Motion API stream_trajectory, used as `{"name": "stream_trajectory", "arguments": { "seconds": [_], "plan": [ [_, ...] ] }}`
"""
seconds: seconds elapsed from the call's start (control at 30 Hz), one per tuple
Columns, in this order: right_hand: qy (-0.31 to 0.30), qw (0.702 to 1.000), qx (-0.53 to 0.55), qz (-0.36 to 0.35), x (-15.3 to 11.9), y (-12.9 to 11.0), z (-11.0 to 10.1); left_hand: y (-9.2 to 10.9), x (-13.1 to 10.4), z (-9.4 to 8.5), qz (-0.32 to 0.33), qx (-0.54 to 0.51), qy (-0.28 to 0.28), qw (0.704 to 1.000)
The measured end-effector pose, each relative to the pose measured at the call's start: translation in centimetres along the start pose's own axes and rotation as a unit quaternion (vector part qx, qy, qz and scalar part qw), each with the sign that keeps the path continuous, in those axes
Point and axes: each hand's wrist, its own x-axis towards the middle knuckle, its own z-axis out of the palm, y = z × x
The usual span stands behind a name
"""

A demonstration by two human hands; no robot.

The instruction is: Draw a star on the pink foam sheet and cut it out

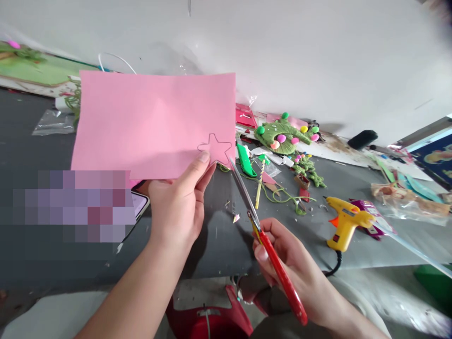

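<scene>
My left hand pinches the lower edge of a pink sheet and holds it up above the table. A star outline is drawn on the sheet near its lower right corner, with my thumb at its left side. My right hand grips a pair of scissors with red handles. Their blades point up and left, with the tips at the sheet's right edge beside the star. Whether the tips touch the paper I cannot tell.
On the grey table at right lies a yellow glue gun with its cord. Behind are a green yarn wreath with coloured pompoms, a green cutter and scraps. A phone lies partly under the sheet. A red stool stands below.
</scene>
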Motion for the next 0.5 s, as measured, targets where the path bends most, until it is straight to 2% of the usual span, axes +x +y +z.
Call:
{"name": "stream_trajectory", "arguments": {
  "seconds": [0.17,0.27,0.4,0.5],
  "plan": [
    [-0.017,1.0,-0.002,0.004,-0.5,0.0,-0.9,0.6,0.8,-0.6,0.019,0.01,0.001,1.0],
    [-0.025,1.0,-0.012,-0.01,-0.8,0.5,-1.7,1.0,0.9,-0.6,0.003,-0.009,0.0,1.0],
    [-0.004,0.992,0.011,-0.126,0.5,1.8,-2.8,0.6,-0.1,-0.3,-0.045,-0.001,-0.025,0.999],
    [0.066,0.977,0.061,-0.194,2.9,2.0,-3.5,-0.6,-1.6,0.0,-0.118,0.009,-0.065,0.991]
  ]
}}
